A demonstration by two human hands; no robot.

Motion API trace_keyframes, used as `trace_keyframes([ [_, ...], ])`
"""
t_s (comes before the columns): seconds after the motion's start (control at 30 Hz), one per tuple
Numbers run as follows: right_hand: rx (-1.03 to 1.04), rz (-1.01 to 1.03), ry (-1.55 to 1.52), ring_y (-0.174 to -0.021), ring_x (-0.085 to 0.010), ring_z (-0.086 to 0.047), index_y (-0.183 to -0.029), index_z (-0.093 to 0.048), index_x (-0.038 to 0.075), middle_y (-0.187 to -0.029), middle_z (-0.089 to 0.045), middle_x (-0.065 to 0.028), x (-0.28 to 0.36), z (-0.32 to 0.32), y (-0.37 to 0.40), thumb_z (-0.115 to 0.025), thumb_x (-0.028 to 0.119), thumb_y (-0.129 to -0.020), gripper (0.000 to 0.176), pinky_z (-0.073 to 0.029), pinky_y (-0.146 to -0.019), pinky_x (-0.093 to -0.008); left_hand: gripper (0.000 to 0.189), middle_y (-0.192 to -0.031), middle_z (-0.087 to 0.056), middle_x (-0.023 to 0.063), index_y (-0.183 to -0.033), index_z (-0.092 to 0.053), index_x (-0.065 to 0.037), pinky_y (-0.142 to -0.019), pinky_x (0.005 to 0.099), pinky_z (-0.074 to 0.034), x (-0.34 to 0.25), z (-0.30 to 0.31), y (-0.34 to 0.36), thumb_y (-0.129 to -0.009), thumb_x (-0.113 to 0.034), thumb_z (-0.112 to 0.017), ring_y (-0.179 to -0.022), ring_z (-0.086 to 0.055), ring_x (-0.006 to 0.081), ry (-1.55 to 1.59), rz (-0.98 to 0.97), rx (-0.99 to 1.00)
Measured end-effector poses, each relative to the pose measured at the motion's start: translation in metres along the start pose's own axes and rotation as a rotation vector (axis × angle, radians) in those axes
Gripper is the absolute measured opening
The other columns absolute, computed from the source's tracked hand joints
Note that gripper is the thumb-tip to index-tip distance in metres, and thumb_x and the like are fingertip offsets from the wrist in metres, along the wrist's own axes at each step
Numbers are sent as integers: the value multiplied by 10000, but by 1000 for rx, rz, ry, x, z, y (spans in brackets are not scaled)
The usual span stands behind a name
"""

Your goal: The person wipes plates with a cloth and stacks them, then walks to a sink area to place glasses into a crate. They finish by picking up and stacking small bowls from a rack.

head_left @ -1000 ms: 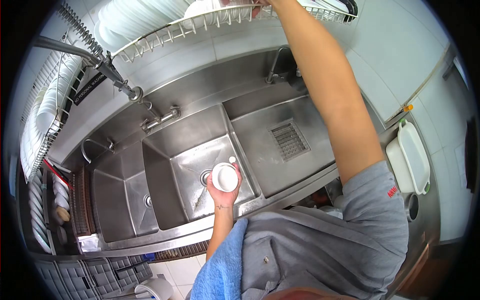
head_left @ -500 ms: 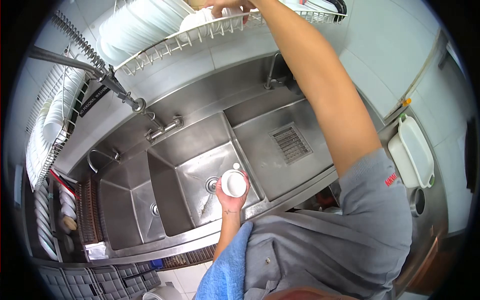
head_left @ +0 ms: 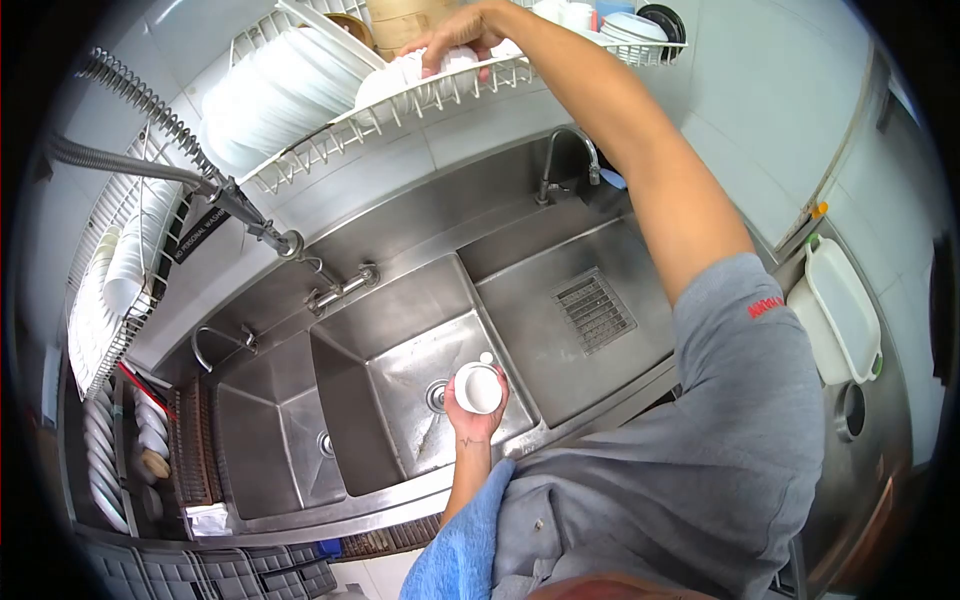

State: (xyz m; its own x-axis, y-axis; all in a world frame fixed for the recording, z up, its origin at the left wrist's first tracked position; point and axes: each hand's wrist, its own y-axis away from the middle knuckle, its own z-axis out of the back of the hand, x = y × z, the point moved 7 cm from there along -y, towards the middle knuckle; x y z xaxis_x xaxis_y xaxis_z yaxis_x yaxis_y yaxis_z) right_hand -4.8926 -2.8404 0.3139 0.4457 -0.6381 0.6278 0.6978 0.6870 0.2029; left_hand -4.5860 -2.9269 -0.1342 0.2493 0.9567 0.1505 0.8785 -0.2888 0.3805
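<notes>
My left hand [head_left: 474, 420] is closed around a small white cup [head_left: 479, 386], its open mouth facing up, over the middle sink [head_left: 420, 340]. A small round white piece, perhaps the cup's handle or another object, shows just above its rim. Up at the white wire rack [head_left: 400, 103], my right hand [head_left: 462, 38] reaches over a row of small white dishes [head_left: 385, 88]. Its fingers are curled around one white dish [head_left: 458, 60] at the row's right end. Whether that piece is a cup or a small bowl cannot be made out.
Large white plates [head_left: 275, 95] stand leftward in the rack, beside a bamboo steamer [head_left: 405, 18]. A spring-hose faucet [head_left: 240, 205] rises behind the sinks. Another dish rack [head_left: 120, 290] hangs at left. A drain grate [head_left: 597, 310] lies in the right basin; a white tub [head_left: 838, 310] sits at right.
The view has shifted, with more of the upper rack now showing. My right hand stays at the row of white dishes, and my left hand still holds the cup over the sink.
</notes>
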Motion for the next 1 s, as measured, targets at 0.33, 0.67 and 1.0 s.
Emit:
trace_keyframes([
  [0.33, 24, 79, 73, -751, -172, -536, -1316, -492, 352, -932, -544, -26, 14, -4, -1, -635, 228, -658, 684, -480, -518, -396, 456, -1085, -609, 181, -1081, -598, 2, -867, 472, -511, 2, 5, -3, -816, -350, -483, -1031, -559, 367, -17, -3, -27],
  [0.67, -91, 80, 141, -996, -252, -454, -1334, -481, 249, -1156, -465, -91, 19, 3, 11, -670, 228, -660, 700, -464, -731, -474, 490, -1100, -598, 196, -1105, -584, 5, -870, 474, -507, 4, 5, -2, -822, -384, -495, -1030, -559, 372, -14, -12, -28],
  [1.0, -182, 159, 390, -1176, -317, -511, -1215, -586, 88, -1221, -586, -169, -20, 36, 7, -689, 231, -725, 521, -449, -931, -489, 445, -1093, -587, 199, -1063, -604, -10, -860, 461, -509, 7, 9, -2, -815, -363, -494, -1049, -546, 363, 0, 6, -20],
])
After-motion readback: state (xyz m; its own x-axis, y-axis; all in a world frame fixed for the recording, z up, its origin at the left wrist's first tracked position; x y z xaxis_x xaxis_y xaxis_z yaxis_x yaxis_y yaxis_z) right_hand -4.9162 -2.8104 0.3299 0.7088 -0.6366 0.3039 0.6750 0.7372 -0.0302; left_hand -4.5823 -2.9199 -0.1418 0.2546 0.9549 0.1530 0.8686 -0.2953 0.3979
